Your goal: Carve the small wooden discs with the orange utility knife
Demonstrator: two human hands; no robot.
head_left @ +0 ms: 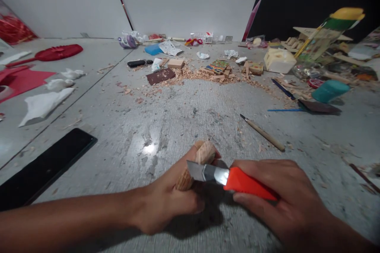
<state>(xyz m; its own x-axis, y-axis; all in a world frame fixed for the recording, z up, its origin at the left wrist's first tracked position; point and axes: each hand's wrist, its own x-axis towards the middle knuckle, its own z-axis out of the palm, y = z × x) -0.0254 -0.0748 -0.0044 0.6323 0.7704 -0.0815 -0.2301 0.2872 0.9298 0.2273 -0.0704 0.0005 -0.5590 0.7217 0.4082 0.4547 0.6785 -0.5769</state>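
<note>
My left hand (175, 193) is wrapped round a small carved piece of wood (206, 152), whose rounded pale end sticks out beyond the fingers. A browner, ridged end of it (184, 180) shows near my thumb. In my right hand (285, 193) is an orange-handled utility knife (246, 184), its fingers closed round the handle. The knife's blade (195, 170) points left and lies across the wood between its two visible ends. Whether the edge touches the wood I cannot tell. My palm and fingers hide the wood's middle.
A wooden-handled carving tool (264, 133) lies ahead of my right hand. At the left is a black phone (50, 166). Wood shavings (190, 74) spread across the grey floor (166, 114) farther ahead, with a dark sandpaper sheet (160, 76) and a teal cup-like object (330, 91).
</note>
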